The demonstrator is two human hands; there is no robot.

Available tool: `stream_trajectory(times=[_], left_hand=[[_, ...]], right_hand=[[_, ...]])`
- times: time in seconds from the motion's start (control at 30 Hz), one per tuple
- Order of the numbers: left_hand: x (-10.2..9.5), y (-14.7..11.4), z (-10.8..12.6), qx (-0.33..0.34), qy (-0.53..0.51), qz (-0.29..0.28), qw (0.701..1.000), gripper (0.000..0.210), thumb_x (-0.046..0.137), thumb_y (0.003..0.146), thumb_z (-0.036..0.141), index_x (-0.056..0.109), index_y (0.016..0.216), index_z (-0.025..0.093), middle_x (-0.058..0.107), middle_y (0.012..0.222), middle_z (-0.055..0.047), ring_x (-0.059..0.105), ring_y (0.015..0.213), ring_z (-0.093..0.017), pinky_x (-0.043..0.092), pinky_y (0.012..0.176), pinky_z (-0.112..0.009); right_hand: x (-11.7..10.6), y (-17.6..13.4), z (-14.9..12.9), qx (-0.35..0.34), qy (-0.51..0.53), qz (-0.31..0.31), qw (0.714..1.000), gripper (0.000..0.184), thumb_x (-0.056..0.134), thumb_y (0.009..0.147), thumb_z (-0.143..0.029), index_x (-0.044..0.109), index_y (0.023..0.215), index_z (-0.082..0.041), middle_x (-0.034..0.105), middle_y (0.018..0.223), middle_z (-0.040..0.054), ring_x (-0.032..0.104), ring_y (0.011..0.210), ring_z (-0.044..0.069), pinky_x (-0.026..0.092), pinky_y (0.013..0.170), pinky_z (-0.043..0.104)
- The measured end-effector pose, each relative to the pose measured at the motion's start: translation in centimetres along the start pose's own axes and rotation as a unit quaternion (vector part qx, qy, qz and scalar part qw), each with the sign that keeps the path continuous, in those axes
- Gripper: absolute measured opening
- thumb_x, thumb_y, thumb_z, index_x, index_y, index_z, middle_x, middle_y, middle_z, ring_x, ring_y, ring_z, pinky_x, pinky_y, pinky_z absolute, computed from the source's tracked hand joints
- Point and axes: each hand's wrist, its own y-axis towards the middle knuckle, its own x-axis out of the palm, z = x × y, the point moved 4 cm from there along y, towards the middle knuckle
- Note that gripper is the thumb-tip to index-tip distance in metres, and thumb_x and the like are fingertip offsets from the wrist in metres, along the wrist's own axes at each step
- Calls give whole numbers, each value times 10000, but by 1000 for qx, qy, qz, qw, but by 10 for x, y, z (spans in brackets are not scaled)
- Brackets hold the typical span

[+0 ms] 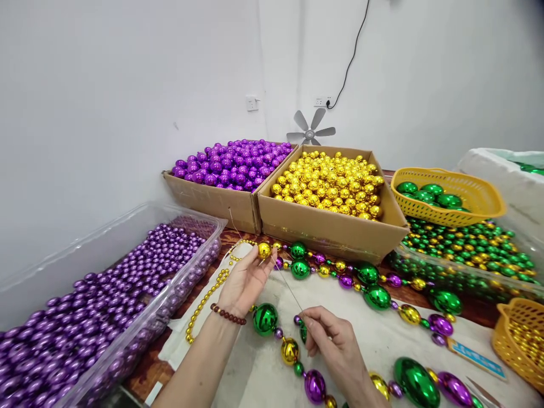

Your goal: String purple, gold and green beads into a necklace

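My left hand (pixel 246 277), with a brown bead bracelet at its wrist, pinches a shiny gold bead (pixel 264 250) between thumb and fingertips. Lower and to the right, my right hand (pixel 331 340) is closed on a thin needle (pixel 289 287), whose far end reaches up to my left fingers. Whether its tip sits inside the gold bead I cannot tell. A strand of large beads with a green ball (pixel 265 319) and a gold ball (pixel 290 351) runs below my hands. Behind them, finished-looking green, gold and purple strands (pixel 377 297) lie on a white cloth (pixel 255 362).
Cardboard boxes of purple balls (pixel 238 161) and gold balls (pixel 327 181) stand at the back. Small purple beads fill a clear bin (pixel 140 272) at left. Right are yellow baskets (pixel 450 218), a bin of green-gold beads (pixel 476 255) and scissors (pixel 484 391). A fan (pixel 309 135) stands behind.
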Motion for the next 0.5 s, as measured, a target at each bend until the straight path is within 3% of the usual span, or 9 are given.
stream_trajectory(times=[0.5], left_hand=[[1, -3, -7, 22, 22, -28, 999, 88, 590, 872, 88, 677, 878, 78, 704, 1007, -129, 666, 1035, -293, 570, 897, -406]], right_hand=[[0, -2, 4, 3, 1, 11, 1000, 258, 500, 953, -383, 645, 910, -174, 563, 537, -26, 532, 486, 121, 441, 493, 212]])
